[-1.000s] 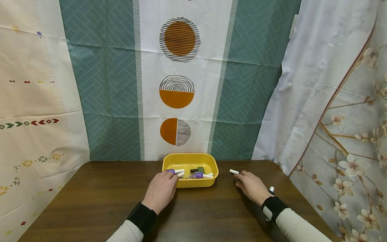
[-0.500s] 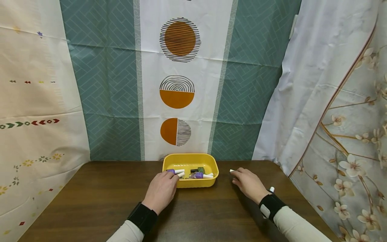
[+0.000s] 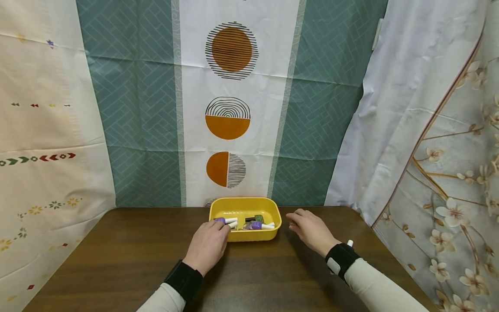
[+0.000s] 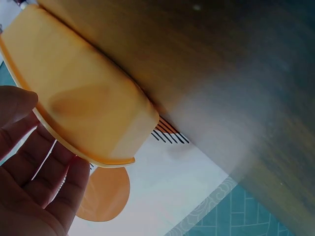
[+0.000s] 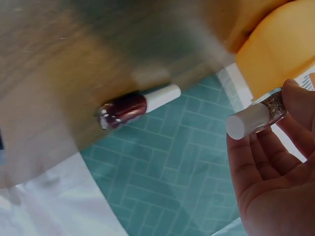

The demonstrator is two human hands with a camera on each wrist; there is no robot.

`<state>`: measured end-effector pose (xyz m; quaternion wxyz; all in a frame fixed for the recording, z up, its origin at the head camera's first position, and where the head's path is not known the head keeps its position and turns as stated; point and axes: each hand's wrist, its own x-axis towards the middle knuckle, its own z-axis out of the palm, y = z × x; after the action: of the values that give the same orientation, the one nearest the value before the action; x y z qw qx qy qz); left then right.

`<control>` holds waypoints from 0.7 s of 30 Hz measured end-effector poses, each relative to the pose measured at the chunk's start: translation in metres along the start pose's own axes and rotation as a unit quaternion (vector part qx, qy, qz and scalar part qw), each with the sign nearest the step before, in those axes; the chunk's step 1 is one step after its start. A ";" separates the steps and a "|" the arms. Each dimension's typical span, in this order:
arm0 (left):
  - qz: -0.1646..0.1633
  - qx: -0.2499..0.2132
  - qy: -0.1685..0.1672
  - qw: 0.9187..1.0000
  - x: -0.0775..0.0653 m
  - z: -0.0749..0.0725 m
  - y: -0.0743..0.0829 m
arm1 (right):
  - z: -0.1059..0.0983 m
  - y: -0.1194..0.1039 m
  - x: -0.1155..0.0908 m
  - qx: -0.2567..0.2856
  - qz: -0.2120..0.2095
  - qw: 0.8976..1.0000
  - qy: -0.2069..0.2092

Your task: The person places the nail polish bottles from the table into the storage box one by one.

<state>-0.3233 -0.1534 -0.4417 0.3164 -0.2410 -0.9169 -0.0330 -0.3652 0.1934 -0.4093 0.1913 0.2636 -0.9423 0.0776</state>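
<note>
My left hand (image 3: 208, 246) grips the near left rim of a yellow plastic tray (image 3: 253, 236), thumb on the outer wall and fingers over the edge in the left wrist view. Inside the tray lie several nail polish bottles, among them a purple one (image 3: 256, 225) with a white cap and a green one (image 3: 259, 219) with a black cap. Just right of the tray, my right hand (image 3: 312, 232) pinches a glittery nail polish bottle (image 5: 274, 105) between thumb and fingers, its white cap pointing outward. From the head, that bottle is hidden by the hand.
A dark red nail polish bottle (image 5: 127, 110) with a white cap lies on the brown wooden table (image 3: 136, 260). Behind my right wrist in the head view shows a white cap (image 3: 350, 243). Patterned cloth (image 3: 228, 121) hangs along the table's back edge and both sides.
My right hand has taken up the white-capped nail polish bottle from the table and moved left with it toward the tray. The left hand has stayed at the tray's rim.
</note>
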 end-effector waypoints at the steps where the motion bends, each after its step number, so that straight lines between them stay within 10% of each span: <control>1: 0.000 0.000 -0.001 1.000 0.000 0.000 0.000 | -0.001 -0.002 0.002 0.001 -0.001 1.000 0.001; 21: -0.006 -0.006 -0.006 1.000 0.001 0.000 0.001 | 0.000 -0.035 0.036 0.025 -0.012 0.999 -0.020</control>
<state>-0.3235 -0.1524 -0.4410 0.3088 -0.2373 -0.9202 -0.0389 -0.3747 0.1467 -0.3931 0.1669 0.2811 -0.9404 0.0937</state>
